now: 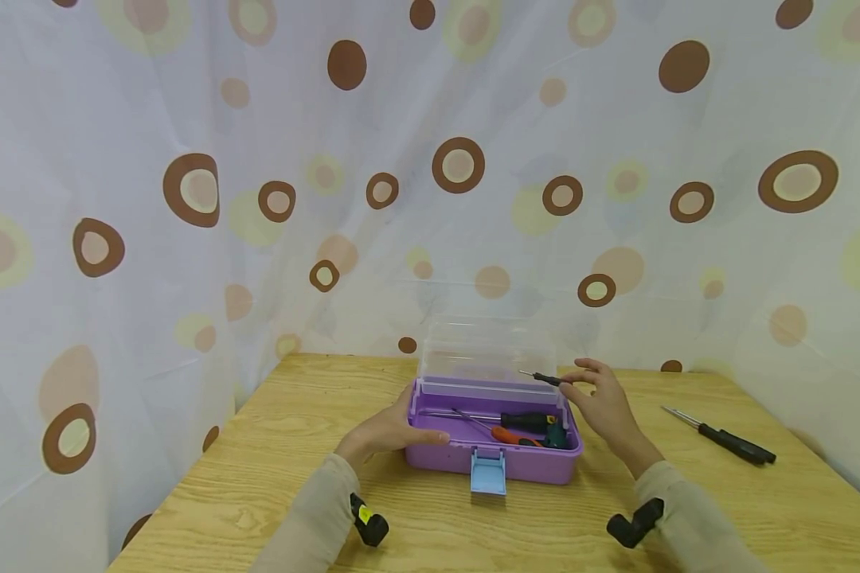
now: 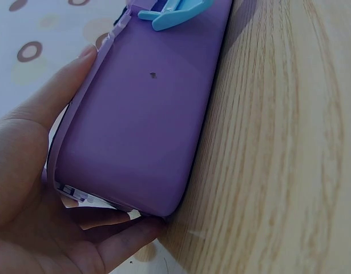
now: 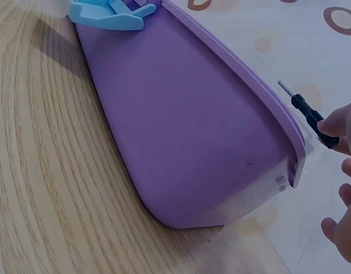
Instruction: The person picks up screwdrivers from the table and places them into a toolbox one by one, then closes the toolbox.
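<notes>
A purple toolbox [image 1: 444, 459] stands on the table with its clear lid [image 1: 489, 350] raised. My left hand [image 1: 383, 434] grips its left end, thumb along the front rim and fingers round the side, as the left wrist view also shows. Above the box's right end, my right hand [image 1: 607, 407] pinches a small black-handled screwdriver [image 3: 313, 121] between thumb and fingertip, its metal tip pointing left. Inside the box lie a larger black-handled screwdriver [image 1: 523, 422], an orange-handled screwdriver [image 1: 514, 436] and a dark green object [image 1: 556, 435], partly hidden by the front wall.
A light blue latch [image 1: 488, 473] hangs down on the box's front. On the wooden table [image 1: 430, 533], farther right, lie dark-handled tools [image 1: 738, 446] with slim metal tips, close together. A spotted curtain [image 1: 494, 231] rises behind the table.
</notes>
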Demonstrator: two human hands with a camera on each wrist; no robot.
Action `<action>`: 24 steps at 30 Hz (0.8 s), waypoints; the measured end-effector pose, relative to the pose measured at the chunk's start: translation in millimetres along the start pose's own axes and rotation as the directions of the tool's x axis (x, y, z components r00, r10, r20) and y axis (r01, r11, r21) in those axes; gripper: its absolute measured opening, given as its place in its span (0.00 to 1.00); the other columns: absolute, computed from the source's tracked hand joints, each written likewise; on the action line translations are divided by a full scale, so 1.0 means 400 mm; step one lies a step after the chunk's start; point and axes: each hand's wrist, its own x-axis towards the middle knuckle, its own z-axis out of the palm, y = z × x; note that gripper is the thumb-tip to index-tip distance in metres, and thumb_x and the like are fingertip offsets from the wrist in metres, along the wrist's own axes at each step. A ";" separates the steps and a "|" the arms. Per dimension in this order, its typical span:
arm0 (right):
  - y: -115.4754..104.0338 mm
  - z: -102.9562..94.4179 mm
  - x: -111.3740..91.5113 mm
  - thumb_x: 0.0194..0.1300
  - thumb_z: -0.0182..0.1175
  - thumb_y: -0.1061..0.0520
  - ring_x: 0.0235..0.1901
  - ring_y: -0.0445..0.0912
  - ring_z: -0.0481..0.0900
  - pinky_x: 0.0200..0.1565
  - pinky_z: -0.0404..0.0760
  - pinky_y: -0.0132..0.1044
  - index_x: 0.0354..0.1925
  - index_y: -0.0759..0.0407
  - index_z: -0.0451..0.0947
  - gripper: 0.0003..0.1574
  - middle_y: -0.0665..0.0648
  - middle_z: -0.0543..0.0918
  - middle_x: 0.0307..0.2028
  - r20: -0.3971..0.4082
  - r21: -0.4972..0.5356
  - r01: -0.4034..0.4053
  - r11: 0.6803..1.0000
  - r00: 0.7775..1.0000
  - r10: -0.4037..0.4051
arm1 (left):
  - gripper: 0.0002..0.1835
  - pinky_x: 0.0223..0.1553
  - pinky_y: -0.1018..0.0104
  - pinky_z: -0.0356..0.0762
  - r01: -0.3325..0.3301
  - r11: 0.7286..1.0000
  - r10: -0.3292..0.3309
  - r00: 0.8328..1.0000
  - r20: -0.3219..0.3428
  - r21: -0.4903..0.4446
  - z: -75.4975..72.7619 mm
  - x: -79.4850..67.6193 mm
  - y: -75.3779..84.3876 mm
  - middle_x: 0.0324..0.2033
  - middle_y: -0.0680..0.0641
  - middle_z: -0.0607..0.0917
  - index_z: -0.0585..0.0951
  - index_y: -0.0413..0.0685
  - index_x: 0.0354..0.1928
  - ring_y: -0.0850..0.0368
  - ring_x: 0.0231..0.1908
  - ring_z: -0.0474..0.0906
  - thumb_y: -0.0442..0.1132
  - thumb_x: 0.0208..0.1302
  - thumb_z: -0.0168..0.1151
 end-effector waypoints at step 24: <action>-0.054 0.046 0.050 0.74 0.63 0.57 0.73 0.70 0.54 0.70 0.53 0.70 0.52 0.73 0.83 0.19 0.70 0.60 0.73 0.033 0.006 -0.056 0.998 0.998 0.056 | 0.66 0.73 0.35 0.48 0.051 0.999 -0.051 0.998 -0.029 0.003 -0.001 -0.003 0.008 0.77 0.38 0.58 0.39 0.51 0.83 0.37 0.75 0.53 0.53 0.57 0.79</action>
